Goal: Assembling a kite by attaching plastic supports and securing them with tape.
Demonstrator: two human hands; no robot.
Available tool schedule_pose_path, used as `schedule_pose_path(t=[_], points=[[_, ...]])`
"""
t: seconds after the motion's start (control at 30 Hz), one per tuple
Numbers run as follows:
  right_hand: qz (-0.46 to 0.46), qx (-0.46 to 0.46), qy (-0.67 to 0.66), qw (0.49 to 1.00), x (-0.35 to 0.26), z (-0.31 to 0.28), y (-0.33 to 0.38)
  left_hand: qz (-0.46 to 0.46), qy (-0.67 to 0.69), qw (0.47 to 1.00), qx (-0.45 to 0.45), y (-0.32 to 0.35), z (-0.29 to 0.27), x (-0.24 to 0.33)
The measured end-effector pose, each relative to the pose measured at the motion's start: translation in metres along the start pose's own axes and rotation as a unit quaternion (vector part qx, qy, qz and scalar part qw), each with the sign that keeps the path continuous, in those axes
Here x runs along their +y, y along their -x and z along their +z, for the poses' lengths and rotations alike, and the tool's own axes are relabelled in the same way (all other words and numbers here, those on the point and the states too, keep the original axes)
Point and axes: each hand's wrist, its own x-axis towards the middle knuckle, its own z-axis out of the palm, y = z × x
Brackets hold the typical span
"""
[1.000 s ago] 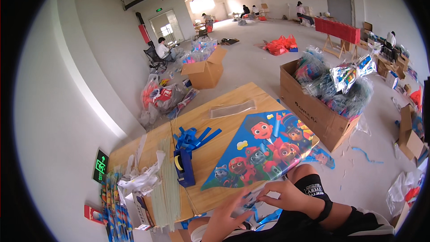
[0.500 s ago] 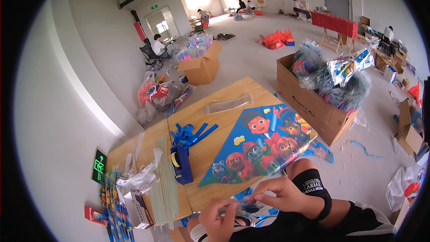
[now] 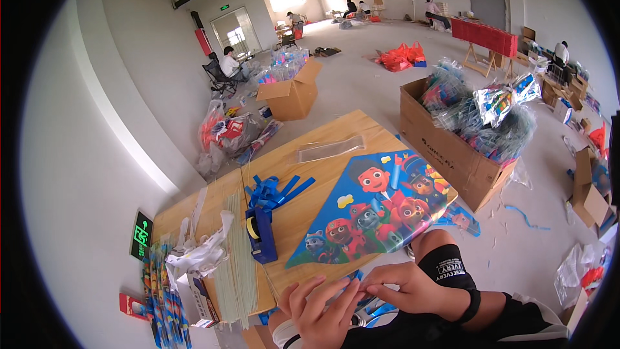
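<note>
Left fingers [image 3: 340, 305] loosely curl toward the nearly pinched right fingers [image 3: 382, 276] beyond the desk's [image 3: 265, 287] near edge; their grip I can't tell. Along that edge, one nudge could slide the cartoon-printed kite sheet [image 3: 361, 220] off.

Your left hand [image 3: 320, 313] and right hand [image 3: 410, 286] meet at the fingertips by the near edge of the table [image 3: 336, 126]. A cartoon sheet [image 3: 368, 213] lies near the blue tape dispenser [image 3: 265, 244].
</note>
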Motion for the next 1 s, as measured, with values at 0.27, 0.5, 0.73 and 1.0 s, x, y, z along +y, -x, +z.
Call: schedule_pose_path(t=[0.27,0.5,0.73,1.0], points=[[-0.073,0.008,0.122,0.990,-0.002,0.004,-0.001,-0.008,0.026,0.999,-0.018,0.005,0.003,-0.007],[-0.076,-0.028,0.165,0.983,0.009,0.006,0.000,-0.052,0.030,0.997,-0.044,0.011,0.012,-0.007],[-0.069,-0.069,0.161,0.982,0.015,0.009,0.004,-0.236,0.114,0.965,0.033,0.029,0.008,-0.046],[0.071,0.006,0.100,0.992,0.021,-0.011,0.014,-0.455,0.105,0.866,0.177,0.139,-0.086,-0.172]])
